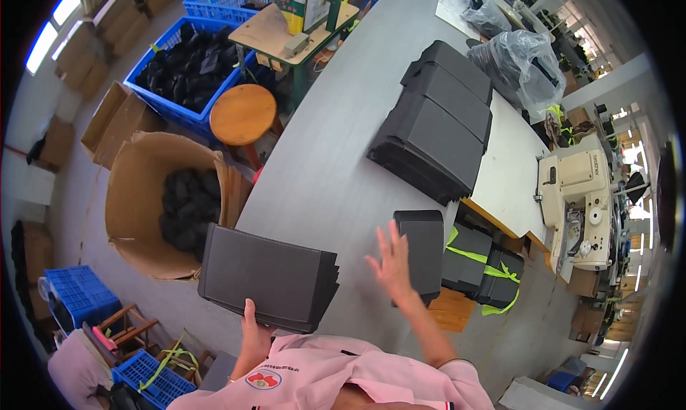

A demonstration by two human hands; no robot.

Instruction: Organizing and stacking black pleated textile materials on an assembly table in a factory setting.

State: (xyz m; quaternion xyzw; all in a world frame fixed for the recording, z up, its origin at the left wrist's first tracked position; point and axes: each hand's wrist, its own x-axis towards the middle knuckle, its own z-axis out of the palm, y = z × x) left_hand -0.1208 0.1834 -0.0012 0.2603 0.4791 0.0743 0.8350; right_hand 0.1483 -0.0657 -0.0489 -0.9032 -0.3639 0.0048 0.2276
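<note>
My left hand (253, 341) grips a stack of dark grey, leather-like panels (261, 270) by its near edge, thumb on top. Pale stitching runs along the top panel, and the layered edges fan out at the right end. My right hand (391, 263) has its fingers spread and nothing in it. It is beside a smaller dark panel stack (424, 249) at the table's right edge; whether it touches that stack I cannot tell. Farther up the grey table (314, 160) lies a large pile of similar dark panels (439, 113).
A cardboard box (136, 210) of black pieces stands left of the table, near a wooden stool (244, 115) and a blue crate (175, 106). To the right are a sewing machine (579, 195), bundles tied with yellow-green strips (468, 253) and a clear plastic bag (529, 70).
</note>
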